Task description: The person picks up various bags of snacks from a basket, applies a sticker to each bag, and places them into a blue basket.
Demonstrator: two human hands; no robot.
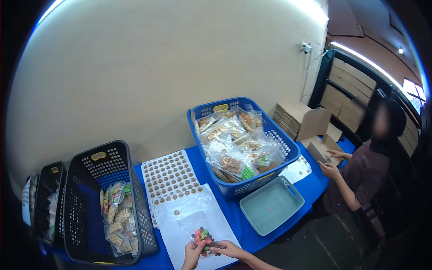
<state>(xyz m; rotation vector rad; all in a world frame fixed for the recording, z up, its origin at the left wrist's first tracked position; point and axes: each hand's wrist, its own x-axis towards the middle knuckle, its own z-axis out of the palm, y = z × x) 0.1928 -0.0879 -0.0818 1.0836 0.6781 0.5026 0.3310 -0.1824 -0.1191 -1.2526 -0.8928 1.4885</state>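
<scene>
Between my two hands is a clear plastic bag of colourful round candies (203, 235), pink, green, yellow and dark brown. My left hand (192, 255) grips its lower left side, and my right hand (228, 250) pinches its lower right side. The bag's flat upper part lies over a white sheet (212, 204) that bears a single round brown sticker (176, 212). Behind it, sheets of round brown stickers (167, 173) lie on the blue table cover (230, 215).
A blue basket (294, 155) full of snack bags stands behind a pale green tray (274, 209). At left, a dark basket (146, 220) holds more bags, beside a smaller basket (57, 173). On the right, a co-worker (360, 180) handles a cardboard box (320, 148) near stacked cardboard (288, 120).
</scene>
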